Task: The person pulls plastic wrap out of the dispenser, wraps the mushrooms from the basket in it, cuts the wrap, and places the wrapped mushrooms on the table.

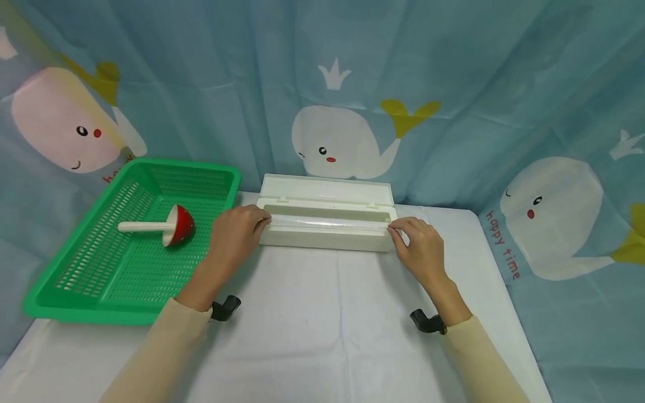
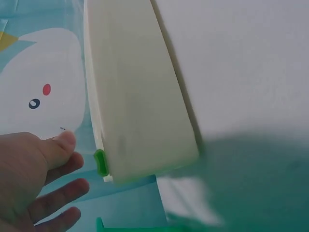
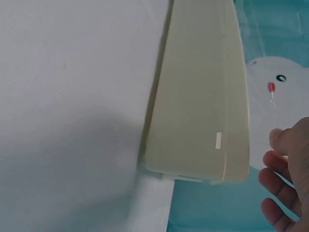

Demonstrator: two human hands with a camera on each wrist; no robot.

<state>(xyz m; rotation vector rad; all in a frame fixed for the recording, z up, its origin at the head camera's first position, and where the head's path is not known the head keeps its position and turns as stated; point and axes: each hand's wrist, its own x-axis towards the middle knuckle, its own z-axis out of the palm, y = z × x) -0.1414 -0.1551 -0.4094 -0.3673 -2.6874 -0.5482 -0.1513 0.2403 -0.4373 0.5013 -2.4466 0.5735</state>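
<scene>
A long white cling film dispenser box [image 1: 322,239] sits at the back of the table with its lid [image 1: 327,191] tipped up behind it. Clear cling film [image 1: 327,223] stretches along the box's opening. At the left end, my left hand [image 1: 237,235] pinches the film's edge between thumb and forefinger. My right hand [image 1: 422,252] pinches the film at the opposite end. In the left wrist view, a small green piece [image 2: 101,162] shows on the box's edge beside the left hand's fingers. The right wrist view shows the box's front, with the right thumb [image 3: 280,140] just beside it.
On the left stands a green plastic basket [image 1: 65,316] holding a red and white ladle-like thing [image 1: 178,225] with a white handle. A white cloth covers the table [image 1: 312,330]. Behind it hangs a blue curtain [image 1: 211,112] printed with whales.
</scene>
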